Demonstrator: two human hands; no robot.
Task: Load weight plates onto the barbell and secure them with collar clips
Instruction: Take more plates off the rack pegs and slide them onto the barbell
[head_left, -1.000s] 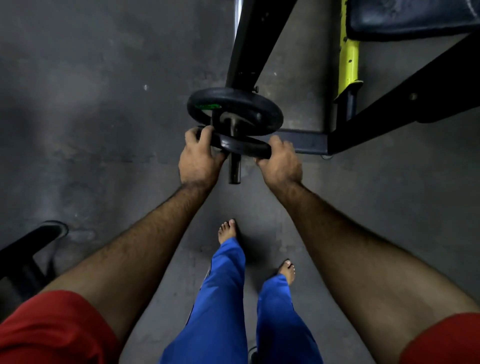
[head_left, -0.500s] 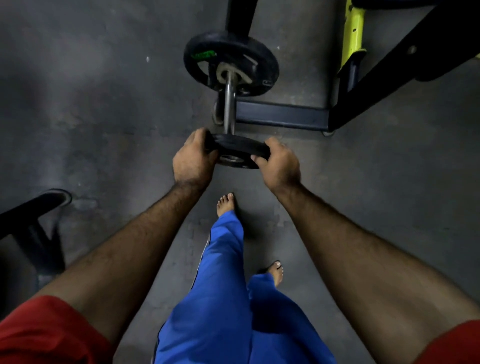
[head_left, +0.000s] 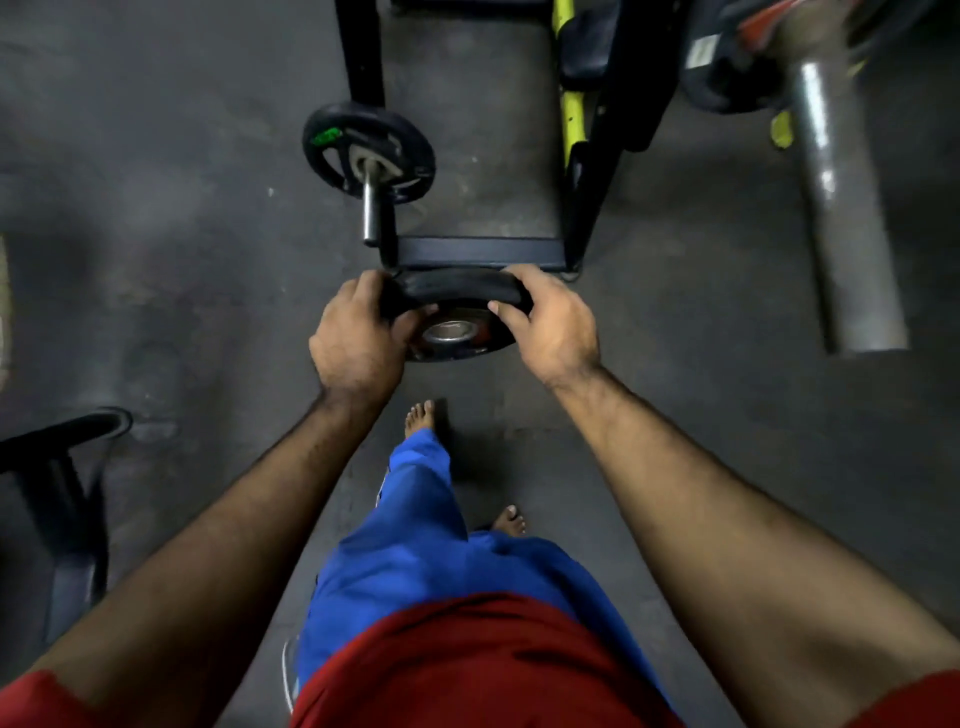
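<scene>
Blue trousers and bare feet stood on the dark floor. Above them the left hand and right hand curled their fingers around a small weight plate, held clear of the barbell sleeve. Farther on, a loaded plate sat on that sleeve; the black rack frame crossed just behind the held plate.

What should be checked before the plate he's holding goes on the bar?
1. Grip: left hand and right hand both grip the small plate by its rim: ok.
2. Plate hole lined up with the bar end: not ok, the plate is off the bar and nearer him.
3. Bar end bare beyond the big plate: ok.
4. Collar clip within reach: cannot tell.
5. Bare foot below the plate: not ok.
</scene>
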